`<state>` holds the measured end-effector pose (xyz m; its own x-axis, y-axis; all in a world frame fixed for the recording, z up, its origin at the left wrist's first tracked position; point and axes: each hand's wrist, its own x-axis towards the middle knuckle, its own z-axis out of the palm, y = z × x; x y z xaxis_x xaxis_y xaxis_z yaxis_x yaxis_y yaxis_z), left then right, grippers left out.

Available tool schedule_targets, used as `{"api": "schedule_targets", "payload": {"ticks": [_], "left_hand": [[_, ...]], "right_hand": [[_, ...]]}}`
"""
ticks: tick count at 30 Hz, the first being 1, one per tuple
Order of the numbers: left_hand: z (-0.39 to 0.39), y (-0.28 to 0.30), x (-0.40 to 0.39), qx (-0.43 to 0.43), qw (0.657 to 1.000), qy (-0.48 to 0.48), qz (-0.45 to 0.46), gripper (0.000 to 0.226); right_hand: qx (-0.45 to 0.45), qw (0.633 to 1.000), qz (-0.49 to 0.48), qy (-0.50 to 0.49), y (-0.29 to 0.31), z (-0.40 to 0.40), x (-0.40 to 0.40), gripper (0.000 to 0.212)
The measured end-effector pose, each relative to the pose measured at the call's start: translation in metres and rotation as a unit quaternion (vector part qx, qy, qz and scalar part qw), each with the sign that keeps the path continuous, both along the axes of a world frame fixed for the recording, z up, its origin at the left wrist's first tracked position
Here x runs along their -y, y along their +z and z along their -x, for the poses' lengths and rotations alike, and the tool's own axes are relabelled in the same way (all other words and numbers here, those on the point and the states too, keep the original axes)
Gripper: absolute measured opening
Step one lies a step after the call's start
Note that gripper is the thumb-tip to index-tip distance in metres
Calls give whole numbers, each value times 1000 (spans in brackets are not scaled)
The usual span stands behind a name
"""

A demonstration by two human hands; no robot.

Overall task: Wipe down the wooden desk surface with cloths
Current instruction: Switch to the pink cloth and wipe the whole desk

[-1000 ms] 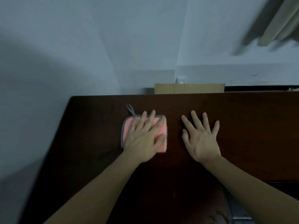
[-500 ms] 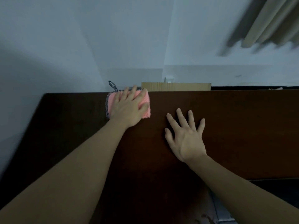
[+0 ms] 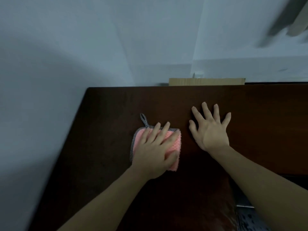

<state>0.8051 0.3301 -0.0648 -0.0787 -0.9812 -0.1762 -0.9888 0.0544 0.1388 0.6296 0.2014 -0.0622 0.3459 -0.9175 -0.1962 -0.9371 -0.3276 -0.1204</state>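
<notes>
A dark brown wooden desk [image 3: 108,147] fills the lower part of the view. A pink cloth [image 3: 175,145] with a grey checked border and a hanging loop lies flat on it, left of centre. My left hand [image 3: 154,149] presses down on the cloth with straight, spread fingers and covers most of it. To the right, my right hand [image 3: 210,129] rests flat on the bare wood with fingers spread, a short gap from the cloth.
The desk's left edge runs along a pale wall [image 3: 50,80]. A cardboard piece [image 3: 206,81] stands behind the far edge. A curtain [image 3: 298,17] hangs at the top right. At the lower right the desk ends above a dark gap and patterned floor [image 3: 250,222].
My left hand has pulled the pink cloth back from the desk's far edge toward me. My right hand has stayed flat on the wood.
</notes>
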Motion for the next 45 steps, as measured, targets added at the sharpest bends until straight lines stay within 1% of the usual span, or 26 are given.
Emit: {"api": "schedule_targets", "payload": {"ticks": [3, 8, 10, 13, 15, 20, 24, 29, 32, 36, 39, 42, 45], "left_hand": [[-7, 1, 31, 10, 1000, 16, -8, 64], [-13, -6, 87, 26, 993, 112, 9, 63], [-9, -8, 90, 31, 990, 133, 15, 63], [3, -4, 68, 18, 989, 146, 10, 63], [16, 0, 42, 5, 990, 143, 6, 63], [48, 3, -34, 21, 994, 111, 3, 62], [55, -2, -64, 12, 994, 110, -16, 61], [41, 8, -36, 17, 995, 96, -32, 62], [18, 4, 6, 38, 993, 108, -20, 62], [-11, -7, 72, 42, 990, 134, 2, 61], [-22, -12, 101, 45, 989, 142, 17, 61], [-20, -6, 96, 38, 990, 136, 14, 62], [-9, 5, 58, 20, 996, 88, 4, 62]], "right_hand": [[-5, 1000, 0, 5, -1, 1, 2, 61], [1, 1000, 3, 17, -3, 2, 3, 59], [4, 1000, 6, 21, -4, 2, 3, 59], [8, 1000, 5, 26, -3, 1, 3, 59], [5, 1000, 5, 29, -2, 1, 2, 60], [-6, 999, -12, 36, 3, 1, 2, 61], [-10, 999, -17, 37, 4, 2, 2, 61], [-15, 999, -23, 38, 5, 2, 4, 61], [-14, 999, -14, 41, 2, 4, 3, 61], [-4, 999, -8, 36, -1, 3, 4, 61], [-1, 999, -3, 38, -4, 1, 5, 60], [-9, 999, -4, 38, -3, -2, 5, 60], [-31, 999, -17, 30, 1, -4, 4, 60]]}}
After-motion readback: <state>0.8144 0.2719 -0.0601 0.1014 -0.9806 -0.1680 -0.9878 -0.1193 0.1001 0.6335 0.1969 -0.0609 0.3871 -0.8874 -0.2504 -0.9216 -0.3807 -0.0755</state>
